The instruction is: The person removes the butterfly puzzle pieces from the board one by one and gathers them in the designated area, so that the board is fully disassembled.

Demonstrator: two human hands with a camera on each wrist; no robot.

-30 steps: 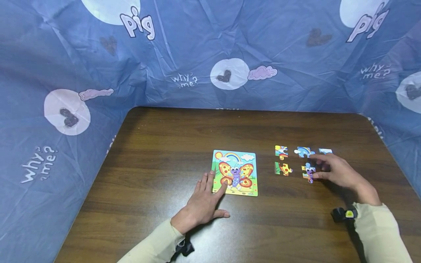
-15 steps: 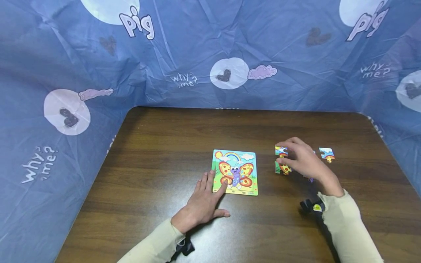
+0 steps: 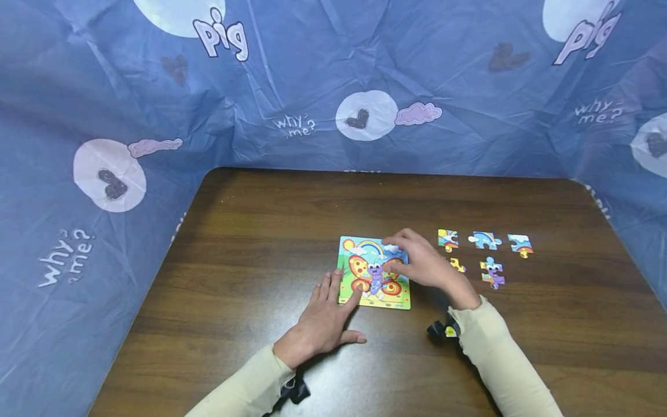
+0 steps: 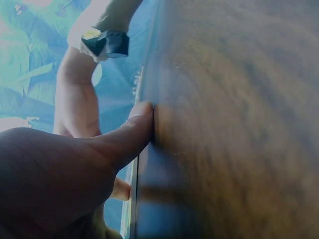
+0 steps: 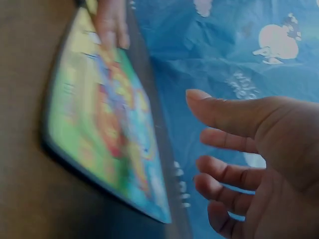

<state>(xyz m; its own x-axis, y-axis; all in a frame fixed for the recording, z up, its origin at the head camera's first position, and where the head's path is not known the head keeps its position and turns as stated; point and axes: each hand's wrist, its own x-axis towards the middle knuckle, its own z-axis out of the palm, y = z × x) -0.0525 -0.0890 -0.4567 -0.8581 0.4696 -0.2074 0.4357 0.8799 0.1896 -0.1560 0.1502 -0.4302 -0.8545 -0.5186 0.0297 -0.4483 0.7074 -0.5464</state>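
A square puzzle board (image 3: 376, 281) with a printed butterfly, sun and rainbow lies flat on the table. My left hand (image 3: 323, 318) rests at its lower left corner, fingers straight and fingertips on the board; in the left wrist view the thumb (image 4: 134, 127) lies along the tabletop. Above the board's right side hovers my right hand (image 3: 424, 260), thumb and fingers apart. The right wrist view shows nothing between these fingers (image 5: 229, 179). To the right lie loose jigsaw pieces: a sun piece (image 3: 447, 238), a rainbow piece (image 3: 485, 240), a cloud piece (image 3: 520, 244) and a purple butterfly-body piece (image 3: 492, 272).
A yellow-and-red wing piece (image 3: 457, 265) is partly hidden behind the right hand. Blue printed cloth (image 3: 292, 87) hangs behind and beside the brown wooden table (image 3: 271, 214). Both forearms come in from the front edge, with a black camera on each wrist.
My right hand has swept left from the loose jigsaw pieces to above the puzzle board. The pieces stay where they were, and the left hand keeps its place.
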